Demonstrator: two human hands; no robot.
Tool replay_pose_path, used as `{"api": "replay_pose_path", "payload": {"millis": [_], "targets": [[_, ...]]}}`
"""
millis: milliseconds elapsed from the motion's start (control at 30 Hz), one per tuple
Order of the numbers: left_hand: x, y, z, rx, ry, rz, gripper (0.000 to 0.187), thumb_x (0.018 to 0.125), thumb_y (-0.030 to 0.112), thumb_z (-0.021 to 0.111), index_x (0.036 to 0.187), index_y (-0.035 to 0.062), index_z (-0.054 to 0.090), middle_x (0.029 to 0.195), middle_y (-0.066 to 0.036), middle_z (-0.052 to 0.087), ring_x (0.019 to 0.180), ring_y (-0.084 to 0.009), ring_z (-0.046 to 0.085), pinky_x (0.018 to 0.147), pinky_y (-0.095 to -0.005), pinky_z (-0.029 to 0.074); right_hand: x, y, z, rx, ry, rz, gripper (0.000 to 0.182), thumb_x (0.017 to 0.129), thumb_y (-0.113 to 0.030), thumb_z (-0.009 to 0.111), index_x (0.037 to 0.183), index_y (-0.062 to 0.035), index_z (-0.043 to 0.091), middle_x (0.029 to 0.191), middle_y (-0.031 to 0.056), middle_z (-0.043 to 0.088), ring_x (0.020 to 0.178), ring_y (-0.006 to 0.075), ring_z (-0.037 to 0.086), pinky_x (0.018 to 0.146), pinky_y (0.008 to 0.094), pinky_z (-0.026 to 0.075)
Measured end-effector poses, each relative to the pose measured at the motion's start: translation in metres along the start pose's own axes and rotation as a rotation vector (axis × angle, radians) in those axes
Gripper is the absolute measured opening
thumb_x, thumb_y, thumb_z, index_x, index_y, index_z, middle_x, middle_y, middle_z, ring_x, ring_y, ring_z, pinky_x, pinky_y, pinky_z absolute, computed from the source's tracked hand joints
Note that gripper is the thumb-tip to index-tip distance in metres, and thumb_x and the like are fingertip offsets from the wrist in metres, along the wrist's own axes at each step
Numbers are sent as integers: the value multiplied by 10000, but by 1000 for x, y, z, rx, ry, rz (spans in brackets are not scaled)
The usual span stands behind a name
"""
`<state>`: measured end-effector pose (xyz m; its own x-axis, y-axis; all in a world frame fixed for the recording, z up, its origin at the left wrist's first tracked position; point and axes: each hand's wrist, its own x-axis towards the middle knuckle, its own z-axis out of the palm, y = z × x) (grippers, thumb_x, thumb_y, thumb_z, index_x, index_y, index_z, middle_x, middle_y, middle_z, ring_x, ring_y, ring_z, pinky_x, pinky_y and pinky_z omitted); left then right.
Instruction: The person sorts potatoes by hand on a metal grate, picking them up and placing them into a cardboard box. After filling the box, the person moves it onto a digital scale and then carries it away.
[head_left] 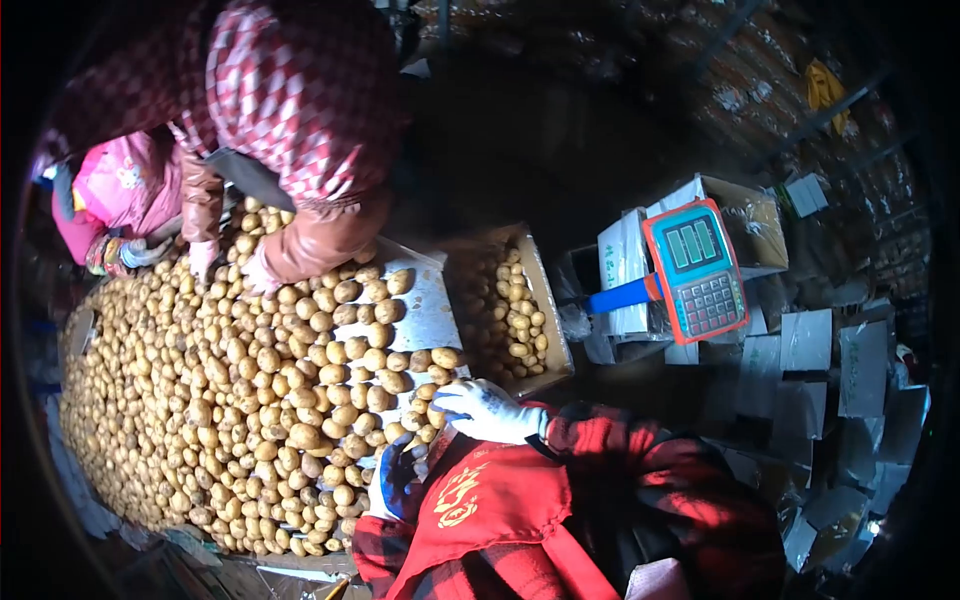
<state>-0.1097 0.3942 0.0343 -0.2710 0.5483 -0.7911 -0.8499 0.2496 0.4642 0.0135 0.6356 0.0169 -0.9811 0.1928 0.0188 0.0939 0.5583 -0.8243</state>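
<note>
Many potatoes [265,400] cover a large metal sorting table [425,310]. My right hand [487,411], in a white and blue glove, lies over potatoes at the table's right edge, fingers stretched out to the left. Lower down, my left hand [395,485], also gloved, is at the near edge with its fingers up against the potatoes; the sleeve and red apron partly hide it. Neither hand shows a potato clearly gripped. Beyond the edge, a cardboard box [550,320] holds more potatoes [520,310].
A co-worker in a checked top [290,90] leans over the table, both hands among potatoes. Another person in pink [125,185] works at the far left. A red and blue scale display [697,270] stands right of the box, near an open carton [745,225] and stacked cartons [805,340].
</note>
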Motion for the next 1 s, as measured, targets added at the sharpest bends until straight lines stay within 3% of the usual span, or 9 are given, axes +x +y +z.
{"api": "replay_pose_path", "payload": {"millis": [67,200,233,267,333,400,667,933,1000], "targets": [[-7,-2,-19,-2,25,14,438,1043,328,475,1441,145,472,1170,-77,634,834,-136,611,571,-205,468,17,-18,11,29,-82,27,321,888,-184,638,1189,-78,676,1266,150,640,1068,353,651,898,458,515],[-32,-6,-44,-39,250,149,426,1025,376,502,1386,156,555,1214,-64,648,957,-177,650,682,-286,512,34,-34,45,35,-100,-313,325,861,-166,654,1150,-18,680,1301,192,631,1065,379,650,897,470,536],[-16,-42,-97,758,294,648,459,1021,382,496,1381,106,565,1215,-70,663,1011,-216,660,790,-324,526,42,-42,50,-21,-242,-323,320,843,-164,667,1125,-15,695,1281,204,647,1071,369,655,904,459,542],[-53,-20,-71,440,411,589,432,1035,324,490,1370,64,576,1199,-74,669,1010,-216,663,872,-357,526,52,-54,55,-30,-353,-266,350,830,-183,675,1138,-18,695,1253,200,663,1073,362,658,905,454,544],[-32,-46,-121,1,502,523,369,1046,238,486,1331,44,616,1149,-55,676,960,-182,647,835,-350,529,58,-50,79,-125,-367,-309,443,802,-227,694,1200,-33,675,1236,193,667,1112,362,637,965,465,500],[-15,-86,-167,172,732,703,361,1052,241,502,1334,45,613,1022,-54,704,852,-158,659,720,-304,548,75,-69,91,-195,-517,-296,469,807,-263,694,1228,-58,666,1287,180,646,1187,357,595,1030,460,450],[-46,-77,-162,-226,600,576,423,1055,247,493,1415,28,533,1061,-83,712,785,-122,671,650,-270,540,220,-161,164,-317,-617,-648,444,839,-225,690,1261,-92,659,1329,170,621,1218,368,560,1064,483,419],[-43,-31,-178,-166,898,773,402,972,37,490,1359,27,599,1020,-59,704,821,-92,655,721,-262,539,390,-219,306,-586,-366,-1087,446,843,-113,612,1285,-158,637,1409,140,555,1337,397,462,1157,645,269],[-45,-10,-188,-219,902,749,403,958,36,499,1345,19,609,1042,-86,716,861,-133,686,756,-291,551,417,-206,332,-690,-298,-1094,484,913,-117,514,1345,-307,619,1458,88,534,1421,355,403,1197,652,190]]}}
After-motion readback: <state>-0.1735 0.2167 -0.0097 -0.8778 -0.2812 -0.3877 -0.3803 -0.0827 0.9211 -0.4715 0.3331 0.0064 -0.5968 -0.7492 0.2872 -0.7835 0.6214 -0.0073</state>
